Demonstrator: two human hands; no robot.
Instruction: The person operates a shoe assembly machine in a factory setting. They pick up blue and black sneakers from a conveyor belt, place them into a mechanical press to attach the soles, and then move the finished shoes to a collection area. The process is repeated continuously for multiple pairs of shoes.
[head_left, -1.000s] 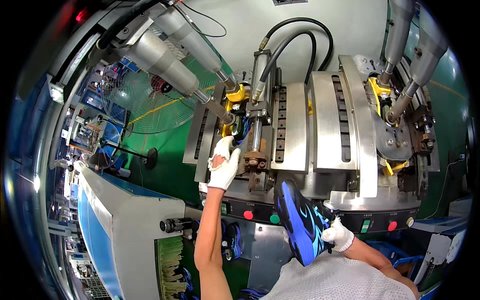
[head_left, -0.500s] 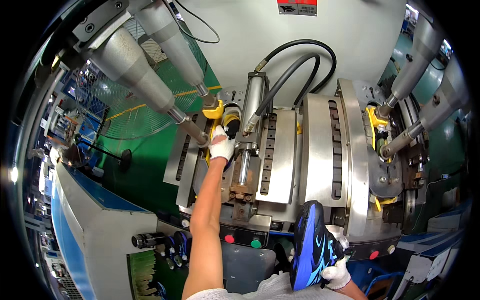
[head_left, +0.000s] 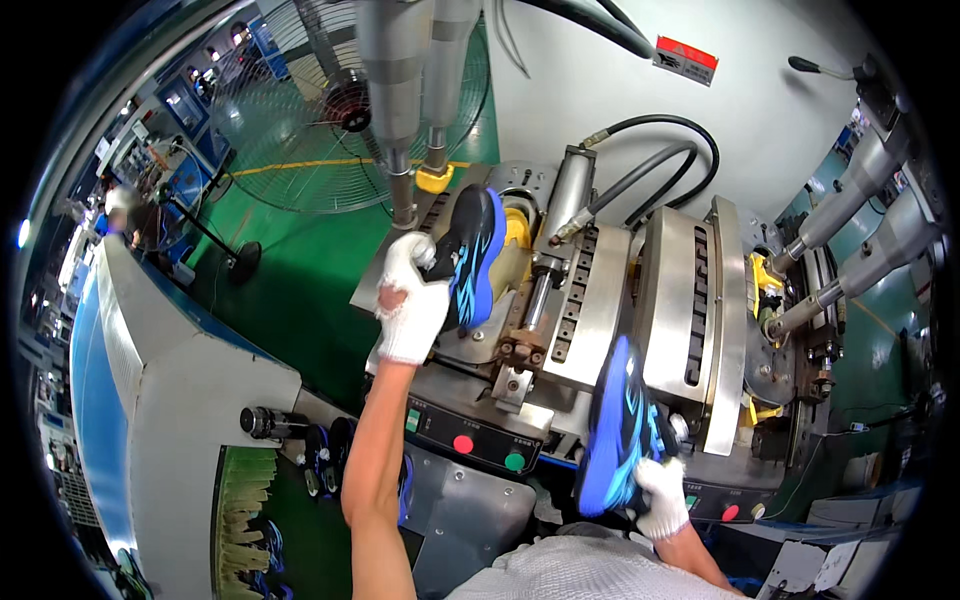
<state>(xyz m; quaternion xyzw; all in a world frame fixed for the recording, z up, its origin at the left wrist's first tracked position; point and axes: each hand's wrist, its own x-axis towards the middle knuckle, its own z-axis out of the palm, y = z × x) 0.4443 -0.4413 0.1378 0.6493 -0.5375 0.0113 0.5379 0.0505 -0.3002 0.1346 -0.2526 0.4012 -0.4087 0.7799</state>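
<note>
Green factory floor surrounds the steel shoe press (head_left: 600,300). My left hand (head_left: 415,300), empty a moment ago, now grips a blue-black sneaker (head_left: 470,255) at its left station; my right hand (head_left: 662,497) still clasps another sneaker (head_left: 615,430) by the front edge.

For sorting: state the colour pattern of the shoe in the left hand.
Black with bright blue flame-like streaks; the shoe, gripped by the gloved left hand, shows best in the head view.

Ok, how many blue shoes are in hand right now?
2: one shoe in the left hand at the press, one shoe in the right hand. More lie lower left, partly hidden.
</note>
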